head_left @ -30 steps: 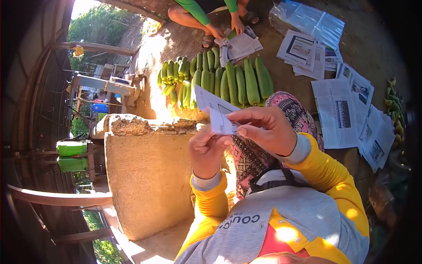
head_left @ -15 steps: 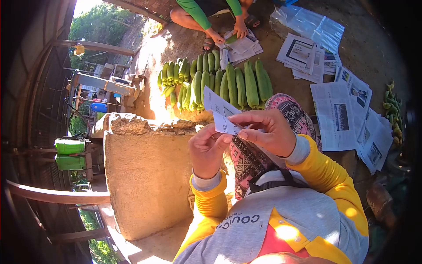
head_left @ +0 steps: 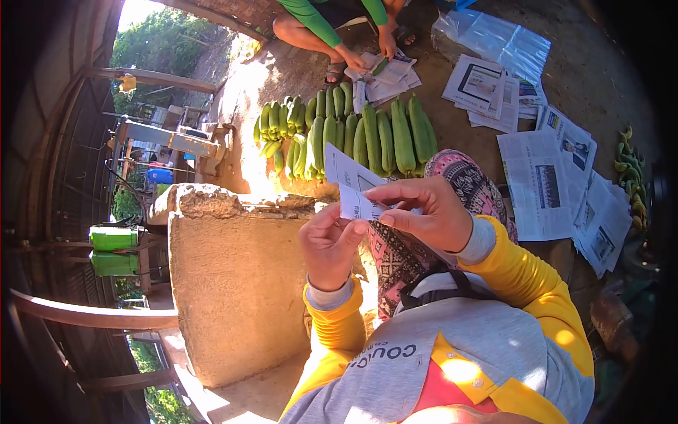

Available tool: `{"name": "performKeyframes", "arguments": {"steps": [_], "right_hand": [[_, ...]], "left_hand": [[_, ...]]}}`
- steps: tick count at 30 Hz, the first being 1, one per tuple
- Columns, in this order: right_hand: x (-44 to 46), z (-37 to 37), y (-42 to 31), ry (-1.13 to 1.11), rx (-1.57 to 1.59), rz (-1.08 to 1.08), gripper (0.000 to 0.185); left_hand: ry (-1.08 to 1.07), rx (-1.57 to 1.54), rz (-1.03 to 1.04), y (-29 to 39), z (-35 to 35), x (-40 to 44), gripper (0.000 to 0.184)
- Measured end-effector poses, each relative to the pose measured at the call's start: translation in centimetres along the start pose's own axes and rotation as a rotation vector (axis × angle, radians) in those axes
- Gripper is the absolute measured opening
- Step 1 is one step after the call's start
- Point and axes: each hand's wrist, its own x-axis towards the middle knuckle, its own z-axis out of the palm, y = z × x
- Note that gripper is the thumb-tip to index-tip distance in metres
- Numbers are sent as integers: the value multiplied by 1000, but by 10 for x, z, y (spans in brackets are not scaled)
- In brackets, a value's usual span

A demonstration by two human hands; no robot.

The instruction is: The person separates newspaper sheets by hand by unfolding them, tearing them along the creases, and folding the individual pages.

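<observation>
Newspaper piece (head_left: 349,182), creased, at centre. Loose newspaper sheets (head_left: 540,159) lie toward three o'clock; long green gourds (head_left: 361,141), rows, toward twelve. Right hand (head_left: 434,212), four o'clock, pinches right edge thumb-to-finger; left hand (head_left: 328,247), seven o'clock, pinches lower edge. Piece might tear if pinches pull apart unevenly.

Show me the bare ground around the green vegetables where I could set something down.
One free patch of ground lies between the green vegetables and the newspaper stack right of them; another, partly sunlit, lies left of the vegetables, beyond the concrete block. It is crowded in the vegetable rows and among the overlapping sheets farther right.
</observation>
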Motion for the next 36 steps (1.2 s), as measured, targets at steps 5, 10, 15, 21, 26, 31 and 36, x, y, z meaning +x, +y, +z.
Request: {"name": "performKeyframes", "arguments": {"steps": [5, 10, 15, 21, 26, 31, 36], "right_hand": [[0, -1, 3, -1, 34, -4, 28], [-1, -1, 4, 0, 59, 6, 28], [1, -1, 7, 1, 82, 8, 28], [1, -2, 2, 6, -33, -17, 29], [4, 1, -1, 72, -209, -43, 21], [17, -41, -13, 254, -477, -227, 17], [16, -108, -52, 508, -667, -248, 22]], "left_hand": [[7, 25, -1, -2, -2, -1, 34], [24, 72, -12, -5, -4, -1, 41], [9, 74, 16, -10, -6, 1, 38], [7, -1, 12, -13, -3, 4, 21], [29, 82, 20, -8, 5, 7, 13], [147, 197, 35, -8, -12, 8, 7], [332, 31, 90, -13, -57, 15, 6]]}}
